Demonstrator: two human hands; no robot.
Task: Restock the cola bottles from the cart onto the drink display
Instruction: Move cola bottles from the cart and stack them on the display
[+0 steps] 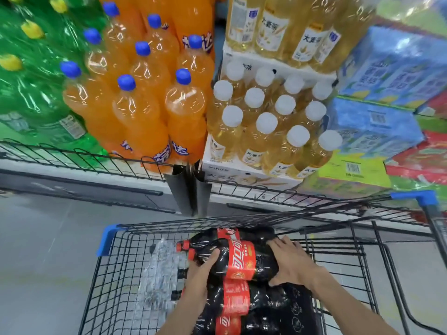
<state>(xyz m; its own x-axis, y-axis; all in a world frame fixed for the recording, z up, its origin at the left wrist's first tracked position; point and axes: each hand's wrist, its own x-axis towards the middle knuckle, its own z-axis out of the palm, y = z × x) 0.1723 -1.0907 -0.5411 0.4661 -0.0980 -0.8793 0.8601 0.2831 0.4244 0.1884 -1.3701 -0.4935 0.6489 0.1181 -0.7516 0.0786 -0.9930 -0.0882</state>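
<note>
Below the drink display (183, 112), both hands are clasping the top cola bottle (238, 258) (lying crosswise, cap leftward): left hand (202, 269) gripping its shoulder, right hand (290, 261) its base.

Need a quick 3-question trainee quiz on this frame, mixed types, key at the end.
1. True or false: both hands are on the dark plastic cola bottle with the red label lying in the black wire cart.
2. Which caps top the orange soda bottles on the display? A) white B) blue C) yellow
3. Fill in: the left hand has its grip near the bottle's ___ end, where the red cap is.

Key
1. True: the right hand rests on the base end, the left hand curls round the shoulder.
2. B
3. neck
</note>
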